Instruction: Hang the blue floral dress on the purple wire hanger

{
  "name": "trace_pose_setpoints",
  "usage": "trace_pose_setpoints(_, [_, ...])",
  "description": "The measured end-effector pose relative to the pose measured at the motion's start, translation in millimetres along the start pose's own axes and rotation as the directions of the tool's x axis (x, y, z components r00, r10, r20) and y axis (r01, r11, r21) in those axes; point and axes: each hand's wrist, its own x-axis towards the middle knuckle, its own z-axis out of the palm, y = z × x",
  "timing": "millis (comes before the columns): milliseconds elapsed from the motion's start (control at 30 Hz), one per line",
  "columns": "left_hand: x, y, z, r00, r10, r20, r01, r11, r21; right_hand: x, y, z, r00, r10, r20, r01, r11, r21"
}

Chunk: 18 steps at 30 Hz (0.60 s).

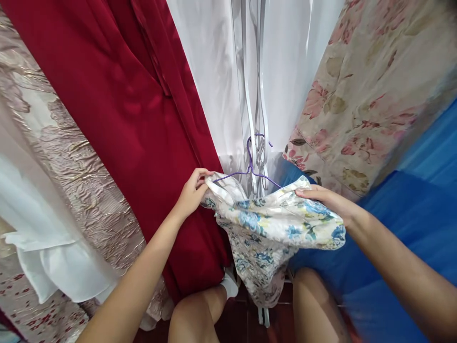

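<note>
A white garment with blue and yellow flowers (264,219) hangs on a purple hanger (250,166), whose hook goes round the white straps or thin rails (262,95) in the middle. With thumb and fingers, my left hand (194,190) pinches the garment's left shoulder, by the hanger's left end. At the opposite shoulder, my right hand (326,200) has its thumb on top of the cloth, the other fingers hidden beneath it. The garment's lower part drops between my knees.
Long garments hang all round: a red one (128,128), a white one (210,62), a pink-flowered one (374,105), a blue one (403,219) and a crinkled pinkish one (93,162). My bent knees (194,314) are close below, over dark red floor tiles (232,314).
</note>
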Motion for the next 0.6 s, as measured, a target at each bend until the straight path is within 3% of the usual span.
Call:
trace_pose_setpoints(67, [-0.8, 3.4, 7.4, 1.000, 0.014, 0.021, -0.010, 0.983, -0.182, -4.2, 6.9, -4.0, 0.998, -0.048, -0.046, 0.045, 0.997, -0.063])
trace_pose_setpoints(133, [-8.1, -1.0, 11.5, 0.999, -0.031, -0.038, 0.022, 0.979, -0.201, -13.5, 21.6, -8.8, 0.969, -0.191, -0.159, 0.169, 0.975, -0.142])
trace_pose_setpoints(233, [-24.4, -9.8, 12.6, 0.976, -0.133, -0.173, 0.110, 0.984, -0.137, -33.1, 54.6, -14.2, 0.817, -0.451, -0.359, 0.323, 0.874, -0.364])
trace_pose_setpoints(333, [-37.8, -2.0, 11.8, 0.971, -0.115, -0.210, 0.121, 0.993, 0.015, -46.5, 79.7, -14.5, 0.677, -0.595, -0.433, 0.339, 0.774, -0.535])
trace_pose_setpoints(467, [-41.5, 26.0, 6.1, 0.973, 0.004, -0.231, 0.054, 0.968, 0.246, -38.8, 60.1, -9.5, 0.504, -0.716, -0.483, 0.417, 0.692, -0.590])
trace_pose_setpoints(533, [-40.4, 31.6, 1.0, 0.973, 0.049, -0.225, 0.026, 0.948, 0.318, -28.2, 31.5, -2.8, 0.499, -0.723, -0.477, 0.449, 0.687, -0.571])
trace_pose_setpoints(600, [-42.6, 26.9, -2.6, 0.979, 0.035, -0.200, 0.045, 0.923, 0.382, -21.5, 4.5, 13.5, 0.559, -0.708, -0.432, 0.478, 0.700, -0.530])
